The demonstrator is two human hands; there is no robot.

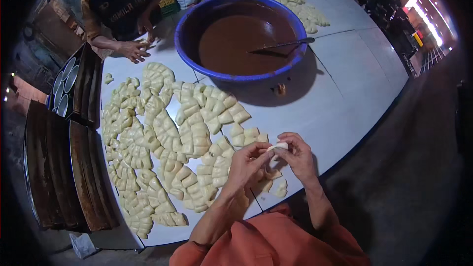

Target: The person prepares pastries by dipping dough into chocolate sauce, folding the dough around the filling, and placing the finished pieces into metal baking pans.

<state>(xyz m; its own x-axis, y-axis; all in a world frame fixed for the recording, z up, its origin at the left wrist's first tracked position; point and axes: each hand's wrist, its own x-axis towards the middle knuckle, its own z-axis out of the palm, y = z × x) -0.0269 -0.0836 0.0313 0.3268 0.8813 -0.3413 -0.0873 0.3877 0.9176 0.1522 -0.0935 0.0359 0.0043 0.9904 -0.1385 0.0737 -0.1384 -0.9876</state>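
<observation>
Here I am at the edge of the white table (354, 76), and both my hands are closed on one small dough piece (280, 146), held just above the tabletop. My left hand (248, 163) pinches its left side, my right hand (299, 157) grips the right, thumb and fingertips together. It looks light and soft, likely to dent or stretch under a hard squeeze, so I'd take it by the edges, gently. My fingers cover much of it, so I can't vouch for its exact shape. Glossy dough slabs (194, 138) spread leftward, perhaps slightly slippery.
</observation>
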